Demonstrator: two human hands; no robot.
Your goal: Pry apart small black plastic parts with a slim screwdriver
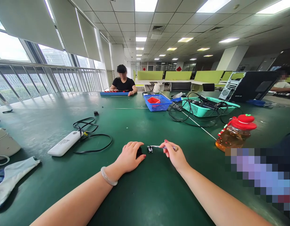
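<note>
My left hand (129, 157) rests on the table, its fingers curled round a small dark object (139, 152); most of it is hidden, so I cannot tell its kind. Just right of those fingertips lies a little black-and-silver part (150, 149). My right hand (174, 155) pinches a slim screwdriver (156, 146) between thumb and fingers, held nearly level. The thin shaft points left and its tip meets the little part, while the rounded handle end (175, 148) shows behind the fingers.
On the green table (145, 201), a white power bank (65, 143) with black cable lies left. A red-lidded bottle (236, 133) stands right. Farther back are a blue basket (156, 106) and a green basket (198, 111) of cables. A person (123, 82) sits opposite.
</note>
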